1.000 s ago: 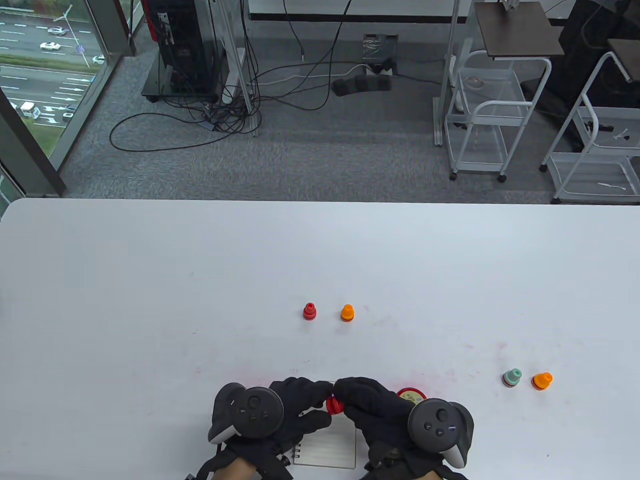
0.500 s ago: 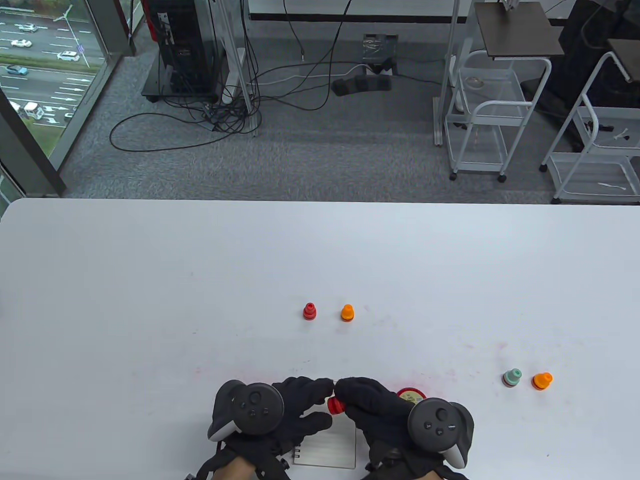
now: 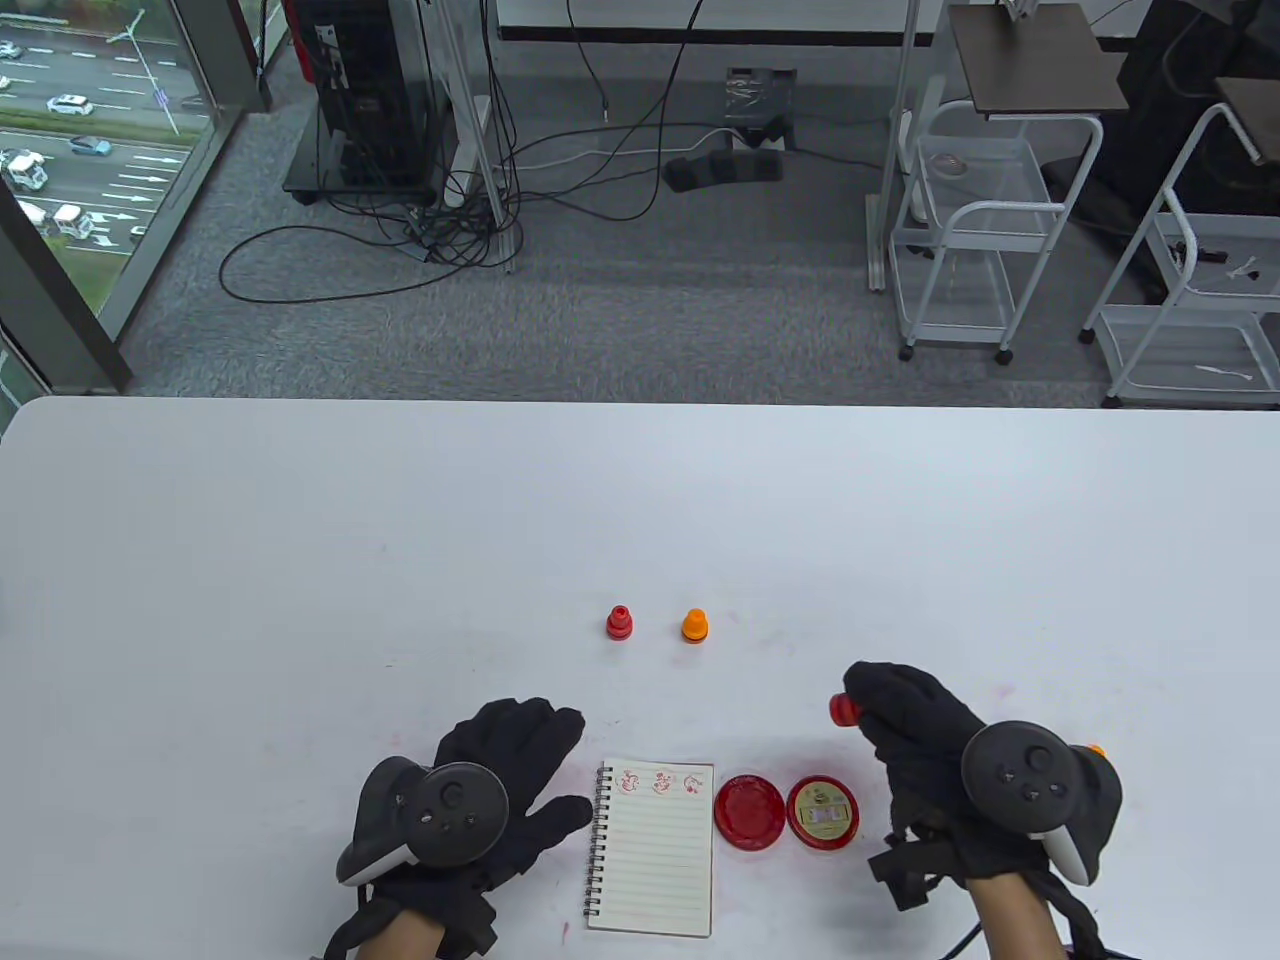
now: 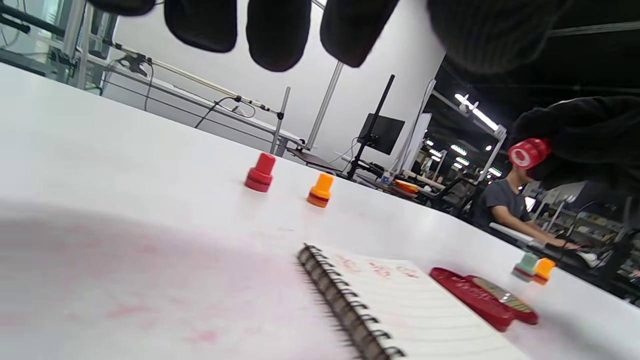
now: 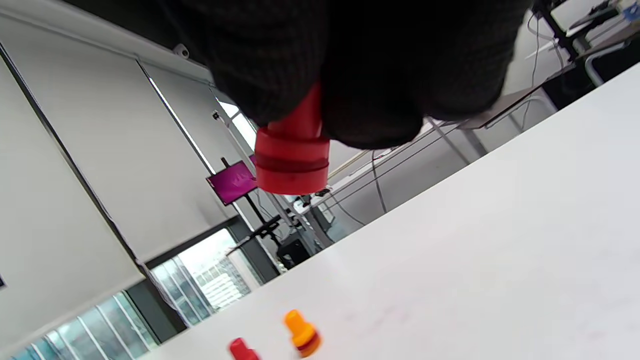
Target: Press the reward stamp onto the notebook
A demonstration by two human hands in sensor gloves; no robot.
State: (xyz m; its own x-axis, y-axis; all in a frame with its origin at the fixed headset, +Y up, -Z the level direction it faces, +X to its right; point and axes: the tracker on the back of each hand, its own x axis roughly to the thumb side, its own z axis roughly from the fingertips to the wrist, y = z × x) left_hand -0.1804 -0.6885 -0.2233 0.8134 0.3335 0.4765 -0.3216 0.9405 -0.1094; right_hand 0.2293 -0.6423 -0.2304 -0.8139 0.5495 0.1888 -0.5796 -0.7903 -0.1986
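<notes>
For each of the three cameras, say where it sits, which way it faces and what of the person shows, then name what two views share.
Table view: above the near edge, looking down across the white table to the floor; shows left hand flat beside the spiral notebook, right hand holding a red stamp.
Left wrist view: low over the table, facing right across it; fingertips hang from the top.
Right wrist view: under the right hand, facing the windows; fingers grip the stamp.
Shared: both wrist views show the standing red stamp and orange stamp.
</notes>
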